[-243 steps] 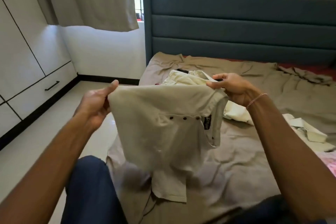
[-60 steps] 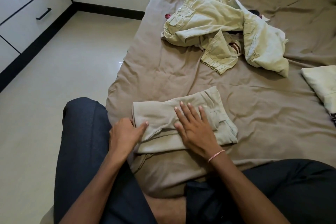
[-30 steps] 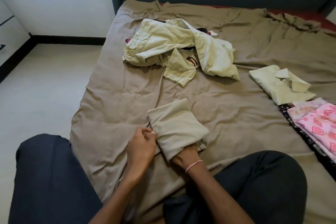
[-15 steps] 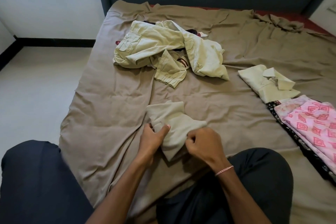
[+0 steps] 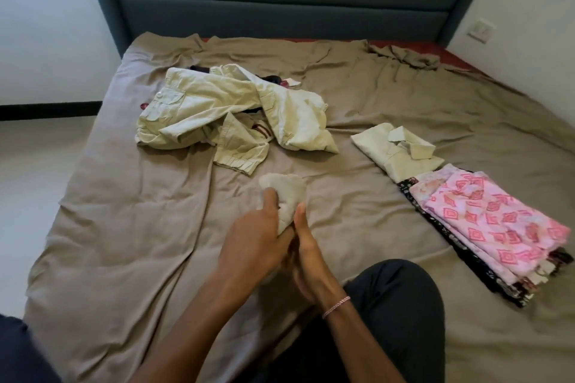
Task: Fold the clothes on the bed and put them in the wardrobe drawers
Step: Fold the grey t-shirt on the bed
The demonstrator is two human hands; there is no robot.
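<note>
Clothes heap (image 5: 230,115) on the bed (image 5: 124,242) awaits folding, while left hand (image 5: 255,242) and right hand (image 5: 306,255) both clamp 1 folded beige garment (image 5: 284,193) near 1 folded stack (image 5: 497,221); seemingly nothing is in drawers yet.

no readable text, labels, brands or numbers anywhere

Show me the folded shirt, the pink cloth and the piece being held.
folded shirt (image 5: 375,148), head view, on its body left of the collar.
pink cloth (image 5: 497,221), head view, middle of the top layer.
held piece (image 5: 287,190), head view, its rounded upper end.
</note>
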